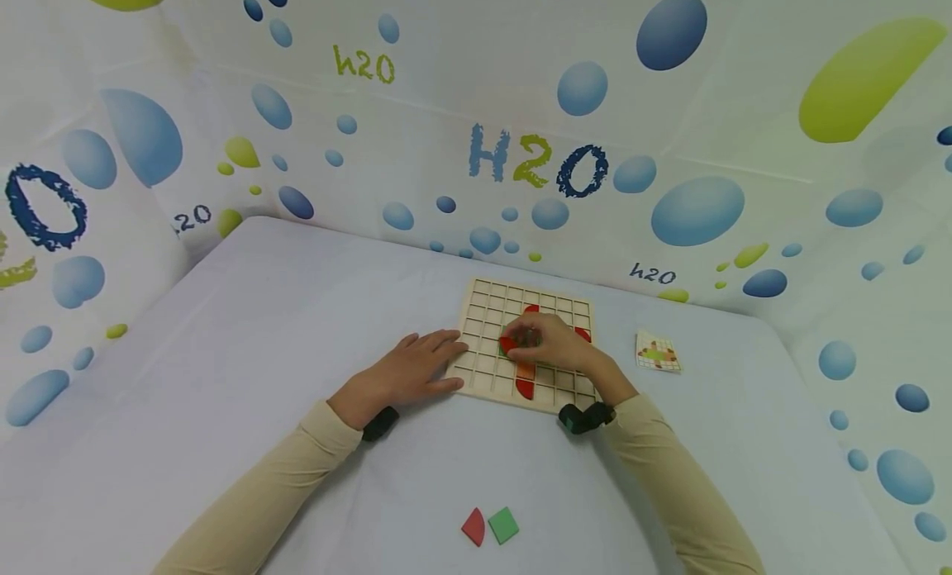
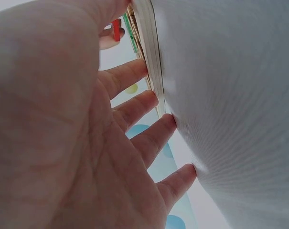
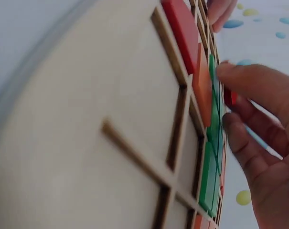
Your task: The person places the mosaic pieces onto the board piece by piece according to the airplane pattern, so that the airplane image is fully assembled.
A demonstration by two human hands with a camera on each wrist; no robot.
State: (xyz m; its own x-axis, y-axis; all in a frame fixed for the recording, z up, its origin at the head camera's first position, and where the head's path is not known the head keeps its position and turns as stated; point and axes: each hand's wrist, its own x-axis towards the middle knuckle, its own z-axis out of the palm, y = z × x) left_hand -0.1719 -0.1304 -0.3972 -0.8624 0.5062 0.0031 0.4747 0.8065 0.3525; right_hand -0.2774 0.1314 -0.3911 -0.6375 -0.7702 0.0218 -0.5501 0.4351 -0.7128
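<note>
A wooden grid board (image 1: 483,311) lies on the table, with several red, orange and green tiles set in its cells. My left hand (image 1: 421,368) rests at its left side, fingers spread and fairly straight, fingertips touching the board's edge (image 2: 156,57) and the cloth. Over the middle of the grid, my right hand (image 1: 554,341) pinches a red rounded tile (image 1: 508,344) between thumb and fingers. Below that hand a green tile (image 3: 209,176), an orange tile (image 3: 202,90) and a red tile (image 3: 182,36) sit in cells. My right fingers partly hide the pinched tile and nearby cells.
A small pattern card (image 1: 658,354) lies right of the board. Nearer me on the white cloth are a loose red quarter-round tile (image 1: 473,527) and a green square tile (image 1: 503,525). A printed curtain (image 1: 446,96) hangs behind the table.
</note>
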